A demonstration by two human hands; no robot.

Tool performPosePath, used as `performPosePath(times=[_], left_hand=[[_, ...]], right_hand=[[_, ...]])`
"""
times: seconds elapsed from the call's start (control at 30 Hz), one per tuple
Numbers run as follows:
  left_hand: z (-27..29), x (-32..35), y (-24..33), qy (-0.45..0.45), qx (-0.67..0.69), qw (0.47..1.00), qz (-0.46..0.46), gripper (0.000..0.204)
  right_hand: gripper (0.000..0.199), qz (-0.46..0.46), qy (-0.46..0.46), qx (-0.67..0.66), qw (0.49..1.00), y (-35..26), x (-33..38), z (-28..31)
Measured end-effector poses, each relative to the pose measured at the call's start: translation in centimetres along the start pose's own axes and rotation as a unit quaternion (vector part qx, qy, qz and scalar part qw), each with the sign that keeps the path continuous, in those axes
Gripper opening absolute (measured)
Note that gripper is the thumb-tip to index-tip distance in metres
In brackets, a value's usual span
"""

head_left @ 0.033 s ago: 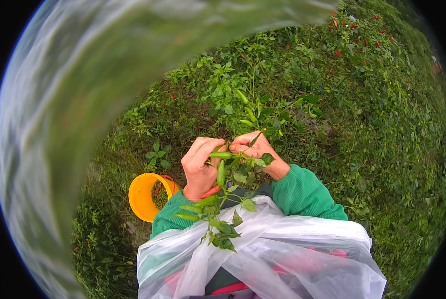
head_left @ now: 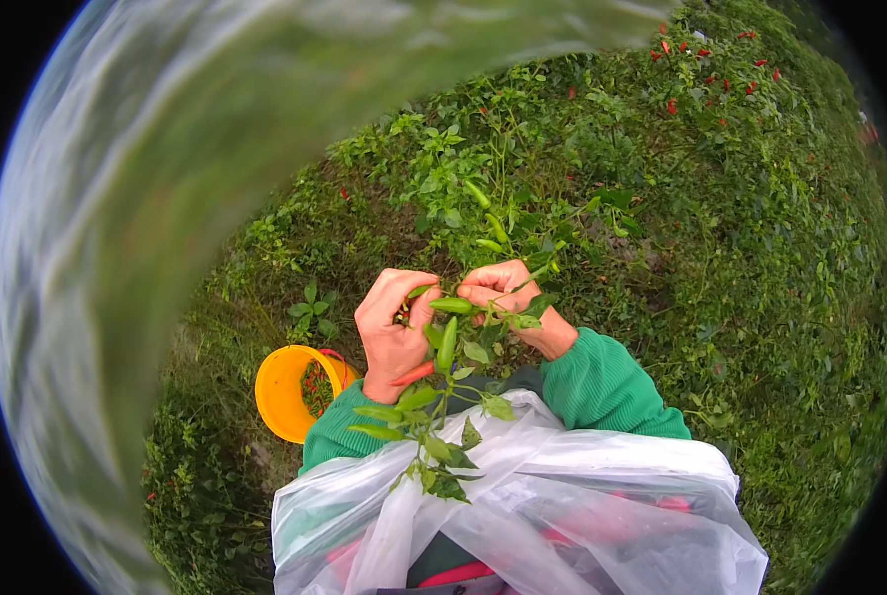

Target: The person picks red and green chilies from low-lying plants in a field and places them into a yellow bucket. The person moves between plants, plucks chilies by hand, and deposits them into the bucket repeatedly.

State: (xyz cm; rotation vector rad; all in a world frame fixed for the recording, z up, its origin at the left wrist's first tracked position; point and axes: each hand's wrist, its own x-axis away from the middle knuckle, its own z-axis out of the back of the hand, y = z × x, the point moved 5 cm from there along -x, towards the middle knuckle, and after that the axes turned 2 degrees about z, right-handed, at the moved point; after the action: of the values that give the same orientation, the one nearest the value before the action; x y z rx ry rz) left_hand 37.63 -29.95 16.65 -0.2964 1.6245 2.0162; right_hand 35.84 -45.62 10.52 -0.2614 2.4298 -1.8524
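A pepper branch (head_left: 451, 402) with green chili peppers (head_left: 447, 344) and leaves hangs in front of me, down over the clear plastic at my waist. My right hand (head_left: 513, 290) pinches its upper stem. Beside it, slightly apart, my left hand (head_left: 394, 322) is curled closed, with small reddish and pale peppers partly showing inside the fingers. A green tip sticks out by its thumb; whether it is a leaf or a pepper is unclear. One red-orange pepper (head_left: 413, 374) shows against my left wrist. Further green peppers (head_left: 496, 228) hang just beyond my hands.
A yellow bucket (head_left: 283, 395) with small red peppers inside stands on the ground at left. Low pepper plants spread all around, with ripe red ones (head_left: 706, 55) at the far right. Blurred translucent plastic (head_left: 57, 297) covers the left and upper rim. Clear plastic (head_left: 612, 476) drapes my body.
My left hand has moved slightly left, away from the right hand, and turned so that small peppers show inside its fingers. The branch has shifted a little to the right.
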Motion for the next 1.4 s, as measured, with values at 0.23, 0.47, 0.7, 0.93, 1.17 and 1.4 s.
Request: performPosePath(times=[0.23, 0.47, 0.7, 0.93, 1.17, 1.4], left_hand=[[-1.7, 1.0, -3.8, -0.196, 0.355, 0.863, 0.302, 0.024], [-1.4, 1.0, -3.7, -0.105, 0.125, 0.966, 0.199, 0.013], [-1.7, 2.1, -4.7, -0.061, 0.178, 0.952, 0.243, 0.01], [-2.0, 2.3, -4.5, -0.031, 0.145, 0.97, 0.195, 0.011], [-2.2, 2.2, -3.4, -0.008, 0.108, 0.983, 0.151, 0.012], [-2.0, 1.2, 1.5, -0.062, -0.069, 0.987, -0.134, 0.02]], right_hand=[[0.016, 0.015, 0.016, -0.098, 0.995, 0.1, -0.4, 0.2], [0.014, -0.016, -0.01, -0.027, 0.999, 0.4, -0.4, -0.6], [0.026, -0.005, -0.145, 0.09, 0.985, -1.1, 0.0, 0.3], [0.024, 0.016, -0.184, 0.146, 0.972, -2.8, 0.6, 0.8], [0.022, 0.037, -0.185, 0.188, 0.964, -3.0, 0.8, 0.5], [0.017, 0.019, -0.074, 0.279, 0.957, -2.9, 1.3, -0.5]])
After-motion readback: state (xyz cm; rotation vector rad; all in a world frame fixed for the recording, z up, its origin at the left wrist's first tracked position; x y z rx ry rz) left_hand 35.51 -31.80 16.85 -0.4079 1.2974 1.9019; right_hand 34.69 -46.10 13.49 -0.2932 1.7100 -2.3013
